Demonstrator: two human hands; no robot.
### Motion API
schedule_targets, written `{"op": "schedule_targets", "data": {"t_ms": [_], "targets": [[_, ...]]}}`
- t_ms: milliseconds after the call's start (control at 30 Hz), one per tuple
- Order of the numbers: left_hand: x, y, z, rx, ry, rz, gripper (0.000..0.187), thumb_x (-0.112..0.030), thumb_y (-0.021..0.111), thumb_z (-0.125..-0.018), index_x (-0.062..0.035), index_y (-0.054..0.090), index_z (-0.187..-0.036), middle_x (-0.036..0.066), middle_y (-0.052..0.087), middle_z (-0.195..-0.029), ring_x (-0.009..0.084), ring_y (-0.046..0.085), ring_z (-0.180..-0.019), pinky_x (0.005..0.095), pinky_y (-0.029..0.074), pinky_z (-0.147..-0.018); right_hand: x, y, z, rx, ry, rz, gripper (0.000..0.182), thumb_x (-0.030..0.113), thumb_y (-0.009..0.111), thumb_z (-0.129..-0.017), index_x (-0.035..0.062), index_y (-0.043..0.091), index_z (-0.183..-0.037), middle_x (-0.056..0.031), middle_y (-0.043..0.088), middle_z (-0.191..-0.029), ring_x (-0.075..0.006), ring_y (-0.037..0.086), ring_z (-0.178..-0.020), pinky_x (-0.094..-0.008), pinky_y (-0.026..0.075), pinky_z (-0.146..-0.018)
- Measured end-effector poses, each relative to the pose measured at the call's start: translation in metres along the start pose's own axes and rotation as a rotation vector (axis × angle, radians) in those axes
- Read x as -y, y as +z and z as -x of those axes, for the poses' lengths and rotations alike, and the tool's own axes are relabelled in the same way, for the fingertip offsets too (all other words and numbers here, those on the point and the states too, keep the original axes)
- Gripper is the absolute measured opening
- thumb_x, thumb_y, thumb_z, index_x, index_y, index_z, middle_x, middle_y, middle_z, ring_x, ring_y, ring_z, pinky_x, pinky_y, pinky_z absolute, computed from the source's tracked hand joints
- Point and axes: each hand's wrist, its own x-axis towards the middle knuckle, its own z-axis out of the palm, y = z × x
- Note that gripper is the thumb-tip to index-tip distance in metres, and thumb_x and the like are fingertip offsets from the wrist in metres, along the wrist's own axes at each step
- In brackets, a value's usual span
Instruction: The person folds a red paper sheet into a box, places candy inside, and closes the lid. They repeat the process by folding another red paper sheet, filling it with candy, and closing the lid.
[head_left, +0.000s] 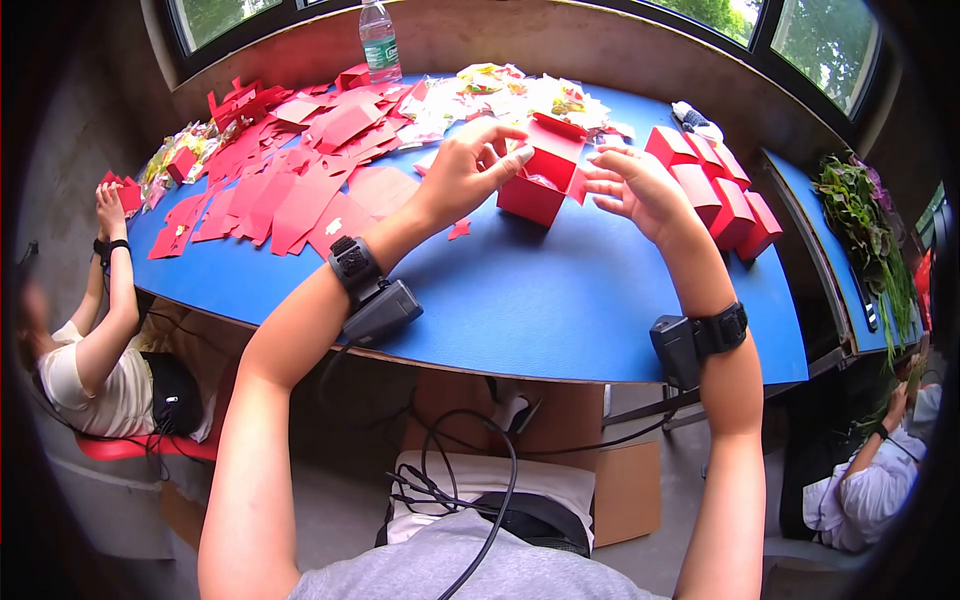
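Note:
An open red box (532, 200) stands on the blue table, its lid flap raised at the back and something pale and shiny inside. At its left side is my left hand (474, 170), with thumb and index finger reaching over the box's edge; whether they touch it I cannot tell. My right hand (636, 188) is just right of the box, fingers spread and holding nothing. A red side flap stands between the box and the fingers of that hand. A small red scrap (459, 229) lies left of the box.
Flat red cardboard pieces (300, 200) cover the table's left part. Wrapped packets (490, 90) and a bottle (380, 45) stand behind. Closed red boxes (730, 212) are grouped at right. A person (95, 340) handles red card at left; another person (870, 480) sits at right by green plants (865, 220).

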Motion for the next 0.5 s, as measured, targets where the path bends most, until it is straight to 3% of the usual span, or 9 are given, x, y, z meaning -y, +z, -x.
{"op": "schedule_targets", "data": {"t_ms": [67, 100, 167, 200, 233, 300, 333, 433, 500], "targets": [[0.005, -0.002, 0.000, 0.046, -0.026, 0.049, 0.029, -0.024, 0.056, -0.091, -0.0010, 0.060, -0.107, 0.000, 0.051, -0.074, 0.0040, 0.050, -0.061, 0.0230, 0.044, -0.055, 0.000, -0.004, -0.006, -0.008, 0.062, 0.107, 0.033, 0.024, 0.064, -0.083, 0.0046, 0.050, -0.106, -0.0073, 0.060, -0.087, -0.0137, 0.062, -0.075, -0.0287, 0.054, -0.066], [0.003, -0.003, 0.001, 0.074, -0.111, 0.099, 0.028, -0.024, 0.055, -0.091, -0.0014, 0.060, -0.107, 0.000, 0.052, -0.076, 0.0044, 0.052, -0.065, 0.0224, 0.045, -0.056, -0.002, -0.005, -0.009, -0.019, 0.125, 0.212, 0.043, 0.029, 0.065, -0.082, 0.0036, 0.048, -0.112, -0.0065, 0.059, -0.086, -0.0138, 0.061, -0.071, -0.0298, 0.054, -0.066], [-0.001, -0.005, 0.002, 0.130, -0.282, 0.200, 0.026, -0.024, 0.054, -0.092, -0.0021, 0.060, -0.106, 0.000, 0.054, -0.079, 0.0052, 0.056, -0.071, 0.0212, 0.046, -0.057, -0.004, -0.005, -0.010, 0.031, 0.119, 0.194, 0.043, 0.031, 0.063, -0.084, 0.0037, 0.049, -0.114, -0.0026, 0.058, -0.080, -0.0115, 0.058, -0.069, -0.0286, 0.052, -0.068], [0.001, -0.004, 0.002, 0.119, -0.279, 0.301, 0.041, -0.024, 0.063, -0.086, -0.0024, 0.051, -0.118, 0.006, 0.056, -0.099, 0.0085, 0.059, -0.075, 0.0212, 0.048, -0.056, -0.005, -0.003, -0.009, 0.091, 0.041, 0.033, 0.044, 0.031, 0.063, -0.084, 0.0032, 0.049, -0.115, -0.0023, 0.058, -0.080, -0.0113, 0.058, -0.071, -0.0277, 0.051, -0.070], [0.002, -0.003, 0.003, 0.117, -0.279, 0.298, 0.041, -0.024, 0.063, -0.086, -0.0024, 0.051, -0.118, 0.006, 0.056, -0.099, 0.0085, 0.059, -0.075, 0.0212, 0.048, -0.056, -0.006, 0.000, -0.007, 0.150, -0.037, -0.128, 0.044, 0.030, 0.063, -0.085, 0.0027, 0.049, -0.117, -0.0019, 0.059, -0.079, -0.0111, 0.059, -0.073, -0.0267, 0.051, -0.071], [0.003, 0.001, 0.004, -0.038, -0.330, 0.327, 0.066, -0.025, 0.070, -0.079, -0.0038, 0.035, -0.131, 0.011, 0.048, -0.117, 0.0109, 0.060, -0.077, 0.0213, 0.048, -0.056, -0.005, 0.005, -0.004, 0.160, -0.150, -0.156, 0.045, 0.028, 0.064, -0.085, 0.0024, 0.049, -0.119, -0.0024, 0.060, -0.080, -0.0107, 0.059, -0.077, -0.0241, 0.049, -0.073], [0.004, -0.002, 0.002, 0.005, -0.350, 0.368, 0.083, -0.025, 0.074, -0.074, -0.0050, 0.024, -0.137, 0.016, 0.042, -0.126, 0.0120, 0.060, -0.079, 0.0214, 0.048, -0.055, -0.005, 0.006, -0.003, 0.166, -0.231, -0.028, 0.046, 0.027, 0.066, -0.083, 0.0025, 0.050, -0.119, -0.0033, 0.061, -0.082, -0.0105, 0.059, -0.079, -0.0238, 0.049, -0.073], [0.011, 0.000, 0.001, 0.060, -0.267, 0.502, 0.080, -0.023, 0.073, -0.075, -0.0071, 0.026, -0.137, 0.019, 0.045, -0.124, 0.0119, 0.059, -0.077, 0.0201, 0.045, -0.053, -0.008, 0.013, -0.002, 0.111, -0.300, 0.353, 0.052, 0.025, 0.072, -0.078, 0.0035, 0.050, -0.120, -0.0038, 0.062, -0.085, -0.0088, 0.057, -0.080, -0.0233, 0.046, -0.069], [0.009, -0.001, 0.000, 0.126, -0.232, 0.518, 0.080, -0.024, 0.073, -0.075, -0.0092, 0.025, -0.138, 0.019, 0.046, -0.123, 0.0109, 0.059, -0.076, 0.0195, 0.044, -0.052, -0.013, 0.016, -0.003, 0.128, -0.236, 0.264, 0.053, 0.024, 0.073, -0.078, 0.0051, 0.050, -0.121, -0.0029, 0.062, -0.085, -0.0088, 0.057, -0.080, -0.0242, 0.046, -0.069]]}}
